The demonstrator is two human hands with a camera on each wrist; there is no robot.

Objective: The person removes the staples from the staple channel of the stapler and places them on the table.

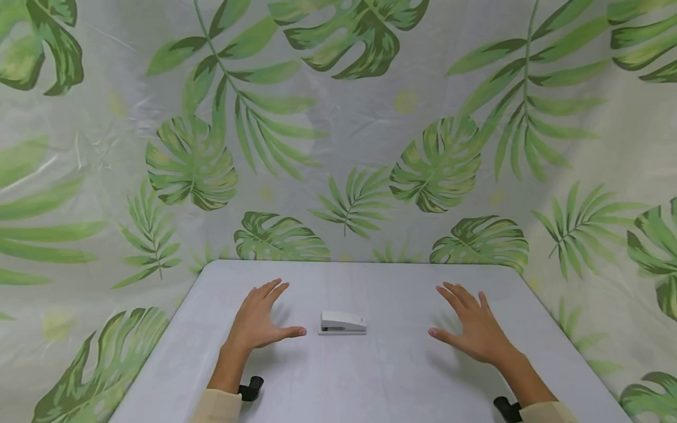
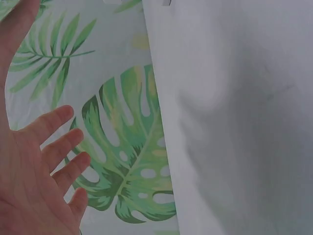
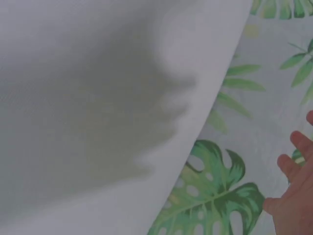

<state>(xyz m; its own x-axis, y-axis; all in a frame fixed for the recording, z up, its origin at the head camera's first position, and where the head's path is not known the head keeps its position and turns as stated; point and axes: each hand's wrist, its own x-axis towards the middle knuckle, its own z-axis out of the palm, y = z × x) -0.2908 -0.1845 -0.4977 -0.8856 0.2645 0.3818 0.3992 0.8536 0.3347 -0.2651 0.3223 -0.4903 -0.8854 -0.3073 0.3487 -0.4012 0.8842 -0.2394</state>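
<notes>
A white stapler (image 1: 342, 323) lies on the white table (image 1: 370, 382), lengthwise from left to right, between the two hands in the head view. To its left, my left hand (image 1: 259, 320) is held over the table with fingers spread and the thumb pointing toward the stapler. My right hand (image 1: 471, 326) hovers farther off on the other side, fingers apart, thumb toward the middle. Neither hand touches anything. The left wrist view shows the left palm (image 2: 39, 181) with its fingers extended; in the right wrist view only part of the right hand (image 3: 296, 196) shows at the edge.
Behind and beside the table hangs a pale cloth (image 1: 359, 129) printed with green leaves. The table's far edge runs just beyond the fingertips. A black wrist mount (image 1: 251, 389) sits at the left wrist, another black mount (image 1: 508, 409) at the right.
</notes>
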